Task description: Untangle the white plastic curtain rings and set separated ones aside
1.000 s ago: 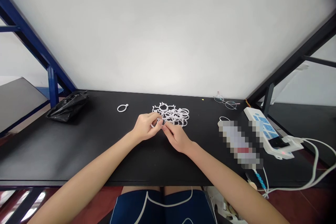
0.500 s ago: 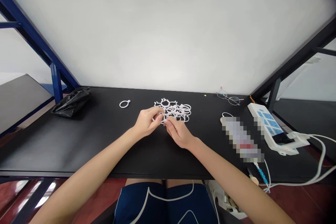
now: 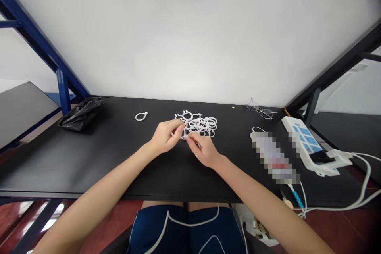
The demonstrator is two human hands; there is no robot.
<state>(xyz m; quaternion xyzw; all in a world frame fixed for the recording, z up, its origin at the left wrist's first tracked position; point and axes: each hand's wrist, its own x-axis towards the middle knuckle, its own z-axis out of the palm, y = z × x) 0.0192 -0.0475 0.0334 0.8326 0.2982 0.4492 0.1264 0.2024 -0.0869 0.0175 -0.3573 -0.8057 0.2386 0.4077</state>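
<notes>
A heap of white plastic rings (image 3: 200, 124) lies at the middle back of the black table (image 3: 89, 154). My left hand (image 3: 164, 137) and my right hand (image 3: 203, 150) meet just in front of the heap. Between their fingertips they pinch one white ring (image 3: 183, 134), which is partly hidden by the fingers. A single white ring with a small tab (image 3: 141, 116) lies apart to the left.
A crumpled black bag (image 3: 81, 113) sits at the table's back left. Glasses (image 3: 261, 111), a blurred object (image 3: 275, 156) and a white power strip (image 3: 307, 145) with cables (image 3: 357, 194) occupy the right side. A blue frame (image 3: 62, 87) rises at the left.
Both hands keep pinching the ring in front of the heap, with small finger shifts. The view has tilted slightly, so everything sits a little higher in the frame.
</notes>
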